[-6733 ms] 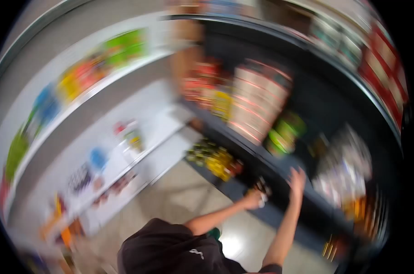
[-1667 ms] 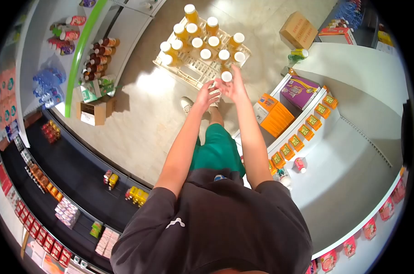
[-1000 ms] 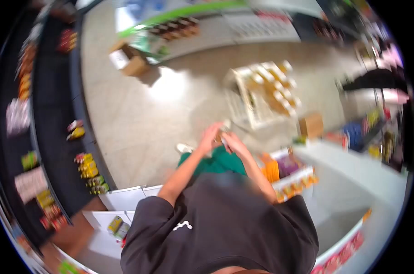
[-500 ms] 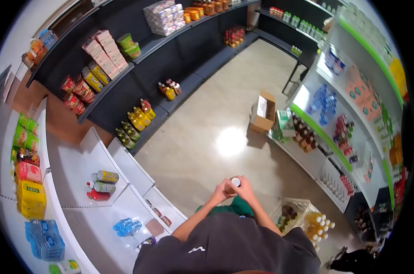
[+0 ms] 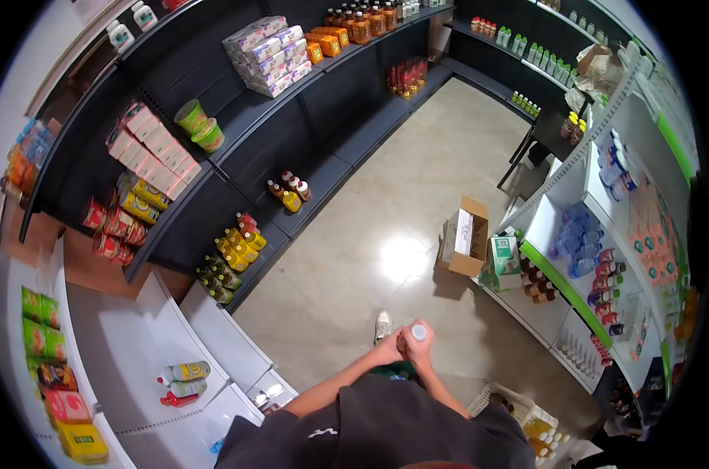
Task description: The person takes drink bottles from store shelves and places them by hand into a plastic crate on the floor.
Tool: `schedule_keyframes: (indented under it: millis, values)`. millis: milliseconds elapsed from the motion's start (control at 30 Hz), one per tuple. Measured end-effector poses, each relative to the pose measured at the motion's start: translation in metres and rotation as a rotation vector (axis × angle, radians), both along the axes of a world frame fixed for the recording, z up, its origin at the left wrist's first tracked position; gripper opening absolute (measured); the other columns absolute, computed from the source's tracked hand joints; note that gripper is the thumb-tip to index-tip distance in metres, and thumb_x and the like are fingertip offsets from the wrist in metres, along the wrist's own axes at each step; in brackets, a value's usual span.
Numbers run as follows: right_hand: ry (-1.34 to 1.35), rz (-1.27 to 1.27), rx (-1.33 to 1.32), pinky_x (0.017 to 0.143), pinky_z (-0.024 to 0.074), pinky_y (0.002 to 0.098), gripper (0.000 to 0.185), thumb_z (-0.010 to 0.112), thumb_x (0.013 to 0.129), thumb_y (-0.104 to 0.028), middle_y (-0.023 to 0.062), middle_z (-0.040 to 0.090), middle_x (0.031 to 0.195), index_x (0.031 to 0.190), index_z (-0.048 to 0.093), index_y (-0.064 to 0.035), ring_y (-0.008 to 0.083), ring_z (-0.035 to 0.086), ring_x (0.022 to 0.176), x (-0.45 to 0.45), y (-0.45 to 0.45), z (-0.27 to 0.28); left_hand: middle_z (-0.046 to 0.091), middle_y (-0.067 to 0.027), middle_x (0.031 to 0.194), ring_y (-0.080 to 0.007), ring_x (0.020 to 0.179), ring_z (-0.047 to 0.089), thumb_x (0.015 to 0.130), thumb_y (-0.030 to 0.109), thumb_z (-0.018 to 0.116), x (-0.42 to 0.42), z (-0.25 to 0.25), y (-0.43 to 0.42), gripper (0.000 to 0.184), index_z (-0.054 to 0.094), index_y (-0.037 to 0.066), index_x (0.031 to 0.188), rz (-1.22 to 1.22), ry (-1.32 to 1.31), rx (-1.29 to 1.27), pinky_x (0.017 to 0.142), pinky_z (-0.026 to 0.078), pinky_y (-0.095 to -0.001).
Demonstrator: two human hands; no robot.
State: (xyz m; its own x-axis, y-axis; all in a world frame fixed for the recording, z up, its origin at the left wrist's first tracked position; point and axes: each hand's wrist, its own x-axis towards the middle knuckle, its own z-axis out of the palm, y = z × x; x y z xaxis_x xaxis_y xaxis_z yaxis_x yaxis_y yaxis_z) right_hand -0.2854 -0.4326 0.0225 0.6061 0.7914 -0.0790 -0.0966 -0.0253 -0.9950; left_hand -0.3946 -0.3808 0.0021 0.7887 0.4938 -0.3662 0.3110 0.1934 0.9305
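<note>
In front of my body I hold a white-capped bottle (image 5: pixel 418 333), its cap pointing up toward the camera. My right hand (image 5: pixel 422 353) is wrapped round it just below the cap. Closed against its side is my left hand (image 5: pixel 386 352), touching the right one. Most of the bottle is hidden by my fingers; a brownish patch shows between the hands. Below them one pale shoe (image 5: pixel 383 325) stands on the floor.
An opened cardboard box (image 5: pixel 469 252) stands on the floor ahead to the right, beside a green-and-white carton (image 5: pixel 503 262). Dark shelves (image 5: pixel 323 168) run along the left, white shelving (image 5: pixel 546 227) along the right. A crate (image 5: pixel 491 391) and yellow bottles (image 5: pixel 544 438) are close by my right side.
The view has shifted forward along the aisle, and a shoe now shows ahead of my hands. Both hands still hold the bottle, now slightly lower and further right in view.
</note>
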Motion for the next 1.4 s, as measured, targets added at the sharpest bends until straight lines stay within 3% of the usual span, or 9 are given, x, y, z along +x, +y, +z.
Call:
schedule_keyframes:
  millis: [100,200,267,367,500,733,967,1167,1400]
  values:
    - [-0.033,0.102,0.098,0.049,0.039,0.0253,0.024,0.067,0.076,-0.012,-0.0013,0.049,0.058,0.065,0.047,-0.0064,0.0065,0.045,0.054,0.01,0.079,0.029,0.059,-0.0097,0.105,-0.0168,0.098,0.055,0.066,0.016,0.078,0.005,0.002,0.069,0.056,0.048,0.006,0.112,0.02,0.04,0.125,0.084,0.045,-0.0329]
    - [-0.138,0.205,0.181,0.05,0.04,0.0257,0.021,0.067,0.072,-0.01,0.0013,0.05,0.057,0.064,0.048,-0.0049,0.0077,0.047,0.054,0.02,0.149,0.04,0.058,-0.0094,0.107,-0.0171,0.101,0.055,0.065,0.013,0.079,0.011,0.022,0.127,0.061,0.048,0.006,0.117,0.184,-0.118,0.113,0.085,0.046,-0.034]
    - [-0.199,0.26,0.186,0.05,0.0409,0.0288,0.019,0.068,0.064,-0.012,0.0044,0.053,0.058,0.065,0.052,-0.0034,0.0103,0.049,0.054,0.022,0.19,0.047,0.059,-0.0092,0.108,-0.0192,0.101,0.056,0.065,0.013,0.08,0.013,-0.004,0.16,0.061,0.05,0.004,0.117,0.234,-0.181,0.296,0.089,0.046,-0.035]
    - [-0.324,0.278,0.162,0.053,0.0429,0.0362,0.028,0.07,0.062,-0.024,0.0118,0.052,0.06,0.068,0.054,-0.0031,0.0218,0.051,0.054,0.014,0.246,0.051,0.062,-0.0109,0.105,-0.0208,0.094,0.059,0.072,0.018,0.075,-0.004,-0.036,0.221,0.043,0.058,0.003,0.108,0.015,-0.007,0.528,0.086,0.048,-0.0343]
    - [-0.366,0.219,0.218,0.053,0.0384,0.0376,0.028,0.066,0.061,-0.019,0.0154,0.047,0.06,0.067,0.044,-0.002,0.0303,0.046,0.055,-0.013,0.323,0.061,0.062,-0.011,0.105,-0.0207,0.094,0.059,0.073,0.018,0.075,0.002,-0.03,0.344,0.042,0.058,0.003,0.108,-0.041,-0.04,0.53,0.086,0.048,-0.0343]
    - [-0.349,-0.088,0.183,0.055,0.039,0.0374,0.024,0.065,0.059,-0.015,0.0148,0.05,0.063,0.069,0.047,-0.0017,0.0318,0.049,0.06,-0.052,0.458,0.087,0.062,-0.0111,0.105,-0.0206,0.094,0.059,0.073,0.019,0.074,0.029,-0.005,0.52,0.041,0.058,0.003,0.108,-0.063,-0.094,0.515,0.085,0.048,-0.0342]
    - [-0.291,-0.214,0.24,0.053,0.0376,0.0361,0.027,0.066,0.058,-0.016,0.0136,0.046,0.057,0.065,0.044,-0.0012,0.0281,0.047,0.054,-0.052,0.542,0.094,0.062,-0.0111,0.105,-0.0205,0.093,0.059,0.074,0.02,0.074,0.026,-0.004,0.611,0.04,0.059,0.002,0.107,0.002,-0.086,0.483,0.085,0.048,-0.0341]
    - [-0.453,-0.06,0.271,0.051,0.0356,0.037,0.028,0.065,0.058,-0.015,0.0138,0.043,0.057,0.064,0.041,-0.0009,0.0286,0.043,0.053,-0.043,0.624,0.101,0.062,-0.0112,0.104,-0.0204,0.093,0.059,0.075,0.02,0.073,-0.004,-0.013,0.683,0.04,0.059,0.002,0.107,0.158,-0.038,0.453,0.085,0.048,-0.034]
    - [-0.298,0.278,0.364,0.051,0.0365,0.0368,0.029,0.065,0.06,-0.015,0.0137,0.043,0.057,0.062,0.04,-0.0003,0.0294,0.046,0.053,-0.053,0.742,0.128,0.063,-0.0113,0.104,-0.0203,0.093,0.06,0.075,0.021,0.073,-0.054,-0.004,0.752,0.039,0.059,0.002,0.107,0.512,0.037,0.454,0.084,0.048,-0.0339]
